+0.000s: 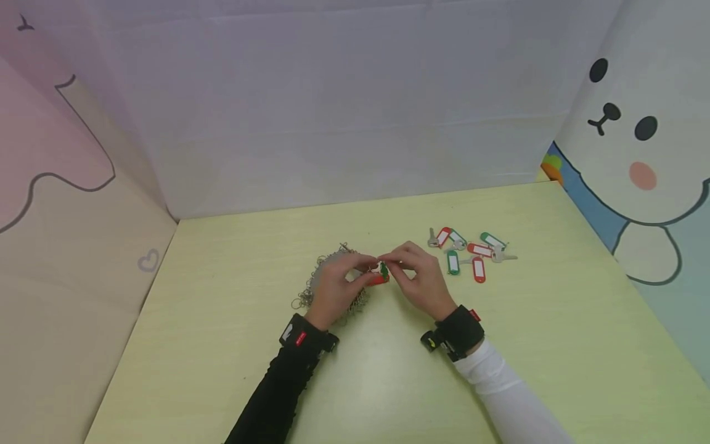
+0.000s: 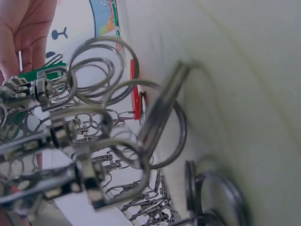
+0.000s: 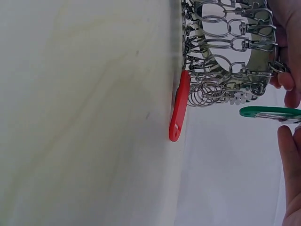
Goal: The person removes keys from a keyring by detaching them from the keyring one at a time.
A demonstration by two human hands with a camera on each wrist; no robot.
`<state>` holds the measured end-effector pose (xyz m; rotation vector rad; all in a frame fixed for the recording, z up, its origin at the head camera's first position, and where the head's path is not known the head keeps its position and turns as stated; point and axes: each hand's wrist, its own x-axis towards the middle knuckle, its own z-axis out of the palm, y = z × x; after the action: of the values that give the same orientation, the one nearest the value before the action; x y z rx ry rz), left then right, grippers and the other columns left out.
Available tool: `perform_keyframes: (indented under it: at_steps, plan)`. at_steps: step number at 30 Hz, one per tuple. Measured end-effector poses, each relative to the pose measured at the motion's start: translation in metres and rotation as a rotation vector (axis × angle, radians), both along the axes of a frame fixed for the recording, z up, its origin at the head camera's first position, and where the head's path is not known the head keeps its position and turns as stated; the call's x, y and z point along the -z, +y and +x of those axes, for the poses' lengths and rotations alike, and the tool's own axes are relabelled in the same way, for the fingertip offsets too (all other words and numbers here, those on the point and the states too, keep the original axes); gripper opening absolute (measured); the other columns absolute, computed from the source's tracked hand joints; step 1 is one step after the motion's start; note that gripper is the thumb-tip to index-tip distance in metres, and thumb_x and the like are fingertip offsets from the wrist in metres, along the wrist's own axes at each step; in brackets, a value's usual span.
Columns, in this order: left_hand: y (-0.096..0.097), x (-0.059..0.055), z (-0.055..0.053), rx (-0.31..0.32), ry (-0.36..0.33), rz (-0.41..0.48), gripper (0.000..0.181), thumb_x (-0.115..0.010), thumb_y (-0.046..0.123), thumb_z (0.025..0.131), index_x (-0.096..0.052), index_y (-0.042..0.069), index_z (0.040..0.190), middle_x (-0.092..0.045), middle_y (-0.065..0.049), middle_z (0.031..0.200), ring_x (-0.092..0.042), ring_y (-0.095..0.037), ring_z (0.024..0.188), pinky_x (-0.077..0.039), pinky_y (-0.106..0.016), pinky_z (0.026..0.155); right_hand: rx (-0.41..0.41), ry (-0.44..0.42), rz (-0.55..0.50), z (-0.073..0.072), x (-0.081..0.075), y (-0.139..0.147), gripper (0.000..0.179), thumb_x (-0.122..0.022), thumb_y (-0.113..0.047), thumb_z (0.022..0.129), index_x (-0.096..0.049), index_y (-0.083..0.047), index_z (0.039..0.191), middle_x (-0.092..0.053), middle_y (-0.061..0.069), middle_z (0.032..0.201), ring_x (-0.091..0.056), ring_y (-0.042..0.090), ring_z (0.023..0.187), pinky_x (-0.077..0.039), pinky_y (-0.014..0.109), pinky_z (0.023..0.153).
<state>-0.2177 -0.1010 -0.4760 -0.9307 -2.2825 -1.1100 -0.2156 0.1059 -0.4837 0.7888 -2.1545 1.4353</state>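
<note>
My left hand (image 1: 341,287) reaches over a round grey holder (image 1: 323,271) edged with several metal swivel clasps (image 3: 225,44) and split rings (image 2: 176,136). Its thumb and fingers pinch one of these clasps at the holder's edge. Close by, my right hand (image 1: 423,277) pinches a green key tag (image 3: 265,111), its fingertips almost meeting the left ones. A red key tag (image 3: 179,106) hangs or lies below, beside the rings. Fingers partly hide the exact joint between the green tag and the metal parts.
Right of my hands lie several red and green key tags (image 1: 479,270) with keys (image 1: 501,254) on the pale yellow table (image 1: 233,271). A white cloth (image 1: 344,111) stands behind, and printed panels (image 1: 638,185) flank the table.
</note>
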Motion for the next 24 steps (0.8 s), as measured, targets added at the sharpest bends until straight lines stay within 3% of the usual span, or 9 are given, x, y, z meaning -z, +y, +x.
perform_keyframes:
  at_steps: [4,10,17,24]
  plan:
    - [-0.0011,0.0005,-0.0010,0.014,0.025,0.006,0.026,-0.085,0.012,0.086,-0.081,0.010,0.112,-0.080,-0.002,0.096,-0.072,-0.015,0.084,-0.055,-0.032,0.071,0.009,0.008,0.006,0.0010,-0.0010,-0.0018,0.023,-0.070,0.006,0.095,-0.077,-0.005,0.113,-0.067,0.008,0.097,-0.070,0.021,0.091,-0.063,0.033,0.081]
    - [0.0007,-0.0014,-0.0001,-0.015,0.073,-0.035,0.022,-0.086,0.014,0.085,-0.084,0.012,0.107,-0.079,0.000,0.088,-0.068,-0.013,0.078,-0.051,-0.027,0.066,0.052,0.025,0.013,0.0009,-0.0009,-0.0001,0.022,-0.076,0.004,0.091,-0.076,-0.006,0.111,-0.071,0.006,0.098,-0.073,0.019,0.092,-0.062,0.027,0.080]
    - [0.0017,-0.0022,0.0016,-0.014,0.053,0.003,0.021,-0.086,0.012,0.084,-0.084,0.012,0.104,-0.079,-0.001,0.087,-0.068,-0.014,0.077,-0.050,-0.028,0.065,0.037,0.016,-0.062,0.0017,-0.0021,0.0005,0.022,-0.079,0.006,0.087,-0.079,-0.005,0.106,-0.075,0.007,0.095,-0.075,0.021,0.087,-0.059,0.019,0.081]
    - [0.0023,-0.0004,0.0018,0.006,0.023,0.027,0.019,-0.086,0.011,0.085,-0.084,0.011,0.104,-0.078,0.000,0.086,-0.069,-0.012,0.076,-0.053,-0.031,0.065,0.023,-0.061,-0.161,0.0036,-0.0040,-0.0020,0.021,-0.077,0.010,0.087,-0.078,0.000,0.106,-0.075,0.015,0.098,-0.074,0.027,0.093,-0.059,0.020,0.085]
